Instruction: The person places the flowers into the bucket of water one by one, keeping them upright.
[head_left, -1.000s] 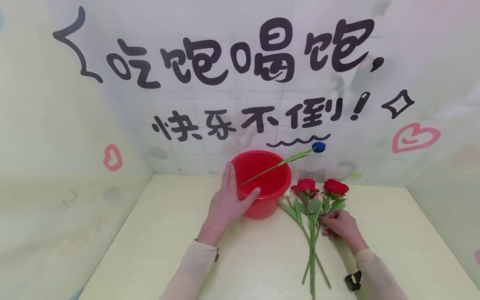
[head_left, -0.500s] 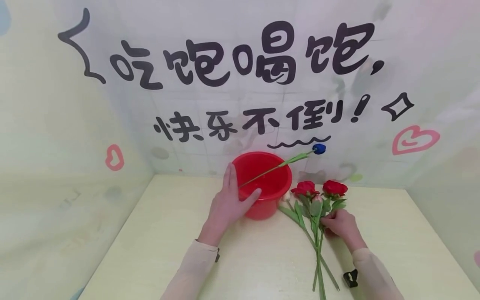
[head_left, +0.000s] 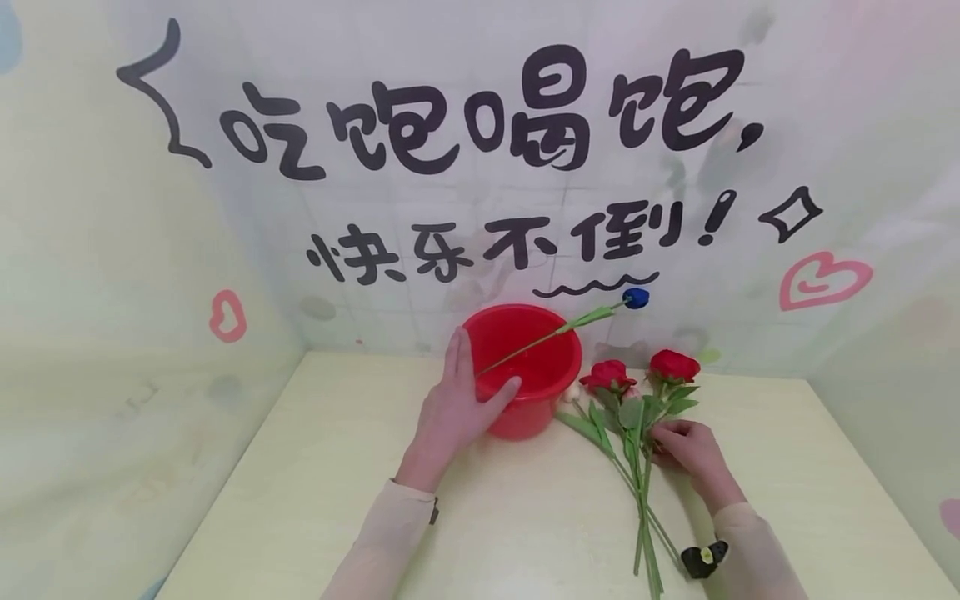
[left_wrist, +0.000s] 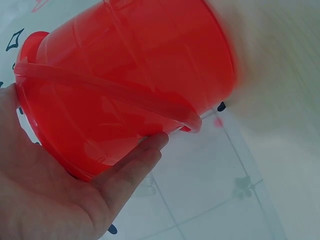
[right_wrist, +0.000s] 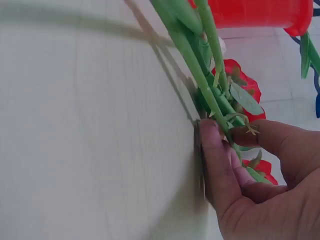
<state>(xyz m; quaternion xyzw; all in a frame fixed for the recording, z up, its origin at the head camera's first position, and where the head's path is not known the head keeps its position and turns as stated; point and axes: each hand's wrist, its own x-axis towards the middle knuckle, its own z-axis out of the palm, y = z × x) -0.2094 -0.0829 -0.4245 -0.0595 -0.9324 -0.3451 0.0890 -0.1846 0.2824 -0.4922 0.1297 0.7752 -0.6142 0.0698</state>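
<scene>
A red plastic bucket stands at the back of the table. My left hand rests on its left side, thumb at the near rim; in the left wrist view the fingers lie nearly straight along its outside. A blue tulip leans in the bucket, its head beyond the right rim. Right of it lie crossed flowers: a red rose, a white bud and a partly hidden pink flower. My right hand pinches the stem of the rightmost red rose, thumb against fingers.
A pale wooden table carries everything. Behind it hangs a printed backdrop with black lettering and pink hearts. The bucket's red handle hangs down its side. Long green stems cross towards the table's front.
My right hand has taken the right rose's stem and shifted it slightly up and to the right. The lower stems have swung right. The left hand and bucket stay in place.
</scene>
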